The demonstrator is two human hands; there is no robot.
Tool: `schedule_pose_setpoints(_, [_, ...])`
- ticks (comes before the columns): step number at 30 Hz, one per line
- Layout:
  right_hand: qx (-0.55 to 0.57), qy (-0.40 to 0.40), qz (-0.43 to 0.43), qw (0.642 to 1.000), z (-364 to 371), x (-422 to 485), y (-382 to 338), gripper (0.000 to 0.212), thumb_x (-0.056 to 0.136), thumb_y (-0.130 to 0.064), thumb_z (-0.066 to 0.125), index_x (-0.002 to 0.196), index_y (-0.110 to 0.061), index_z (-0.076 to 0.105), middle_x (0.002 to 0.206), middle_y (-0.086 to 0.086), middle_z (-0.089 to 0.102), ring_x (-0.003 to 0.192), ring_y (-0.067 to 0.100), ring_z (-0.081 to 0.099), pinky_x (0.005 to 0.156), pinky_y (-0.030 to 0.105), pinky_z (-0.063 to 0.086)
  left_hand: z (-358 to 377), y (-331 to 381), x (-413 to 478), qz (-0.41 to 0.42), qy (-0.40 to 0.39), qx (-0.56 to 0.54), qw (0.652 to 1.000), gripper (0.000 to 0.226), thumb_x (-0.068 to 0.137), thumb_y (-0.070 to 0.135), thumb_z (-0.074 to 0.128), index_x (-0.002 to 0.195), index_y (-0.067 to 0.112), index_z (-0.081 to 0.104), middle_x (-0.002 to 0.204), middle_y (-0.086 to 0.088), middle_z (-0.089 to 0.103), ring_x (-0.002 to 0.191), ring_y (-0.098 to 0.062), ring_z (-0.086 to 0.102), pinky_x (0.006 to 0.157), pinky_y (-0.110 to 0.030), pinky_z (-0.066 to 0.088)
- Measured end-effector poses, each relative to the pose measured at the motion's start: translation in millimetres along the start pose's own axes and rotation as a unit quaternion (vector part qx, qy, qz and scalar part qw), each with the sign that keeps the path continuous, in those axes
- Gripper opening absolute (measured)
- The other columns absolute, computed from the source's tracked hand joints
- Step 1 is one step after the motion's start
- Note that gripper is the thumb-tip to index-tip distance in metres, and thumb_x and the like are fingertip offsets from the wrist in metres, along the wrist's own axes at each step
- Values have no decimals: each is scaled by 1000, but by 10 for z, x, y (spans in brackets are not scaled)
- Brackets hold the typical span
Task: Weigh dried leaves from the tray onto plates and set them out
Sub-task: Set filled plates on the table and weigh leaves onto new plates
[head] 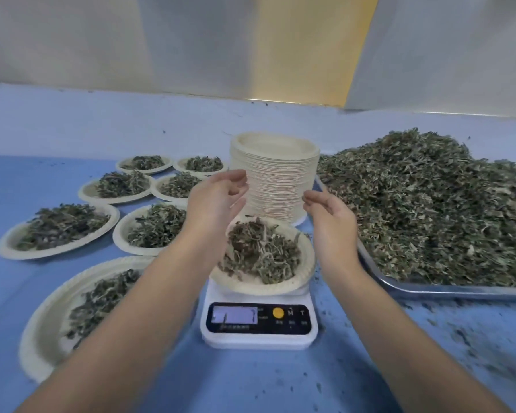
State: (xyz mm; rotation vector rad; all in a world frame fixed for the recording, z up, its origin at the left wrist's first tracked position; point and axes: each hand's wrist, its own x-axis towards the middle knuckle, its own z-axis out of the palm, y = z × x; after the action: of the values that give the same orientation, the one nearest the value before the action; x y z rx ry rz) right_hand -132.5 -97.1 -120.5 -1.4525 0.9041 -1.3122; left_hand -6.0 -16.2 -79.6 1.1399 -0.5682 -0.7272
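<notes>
You're hovering your left hand (218,195) and right hand (330,214), fingers relaxed and empty, the plate (265,289) sitting below them.

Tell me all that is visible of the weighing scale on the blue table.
The scale is small, white and plastic-looking, with a dark front panel: a lit display at left, digits too blurred to read, then a round yellow button and keys marked M and T. It stands flat on the blue table. A paper plate of dried leaves sits on its platform, hiding most of the top. The left hand and right hand hover above the plate; neither touches the scale.
</notes>
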Motion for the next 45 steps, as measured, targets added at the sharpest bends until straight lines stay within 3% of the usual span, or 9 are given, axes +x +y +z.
schedule_pose_setpoints(8, [-88,-28,46,995,14,-62,102,27,96,-11,48,114,-23,65,90,-23,61,81,-10,57,73,27,51,-353,-232,101,-27,120,141,982,30,95,4,39,108,16,63,122,-1,57,108,-13,50,79,-25,37])
schedule_pose_setpoints(12, [-96,-29,56,993,17,-80,129,28,95,-12,47,110,-26,66,77,-20,64,88,-8,54,84,39,50,-345,-306,128,-109,107,92,984,35,96,12,44,129,8,56,135,-8,53,124,-23,47,97,-34,38])
schedule_pose_setpoints(16, [-83,-36,64,994,44,-99,134,27,95,-11,47,110,-23,67,99,-13,66,91,7,62,88,32,49,-362,-326,148,-115,94,84,985,31,96,9,42,123,9,59,132,-9,55,123,-25,49,108,-44,36])
schedule_pose_setpoints(22, [-83,-36,50,995,94,-121,56,28,93,-8,46,103,-24,67,92,-4,69,93,21,63,93,42,47,-439,-252,206,-102,101,95,985,25,91,2,50,106,12,67,117,-12,64,113,-30,57,102,-47,43])
schedule_pose_setpoints(28, [-165,-101,-39,980,192,-175,-36,33,96,-18,44,123,-28,60,106,-21,61,83,-12,56,66,1,39,-601,-153,227,-99,62,97,988,26,90,-4,52,102,13,69,121,-7,59,118,-19,47,104,-33,30])
schedule_pose_setpoints(33, [-244,-220,-114,938,434,-313,-56,36,102,-28,38,134,-26,55,129,-10,58,126,9,44,95,8,31,-830,-14,296,-88,107,89,986,27,91,-4,51,99,13,70,126,-17,59,123,-33,49,105,-50,38])
schedule_pose_setpoints(38, [-196,-207,-155,946,741,-234,-248,33,101,-27,40,126,-25,60,94,-19,60,81,-25,48,70,-4,32,-1141,156,293,-79,113,92,986,29,89,-7,50,91,14,69,131,-17,56,127,-34,46,108,-53,34])
schedule_pose_setpoints(42, [-231,-294,-158,914,1158,-120,-432,40,101,-35,38,139,-27,49,142,-10,49,129,3,40,92,11,21,-1399,274,261,-91,100,101,986,28,89,-5,50,94,13,70,126,-15,60,126,-34,49,107,-54,35])
schedule_pose_setpoints(45, [-275,-373,-139,875,1472,-155,-465,44,102,-40,33,141,-24,46,148,-7,42,135,11,36,96,17,20,-1573,340,252,-86,96,106,986,28,90,-6,49,96,13,69,120,-16,63,117,-33,55,102,-51,42])
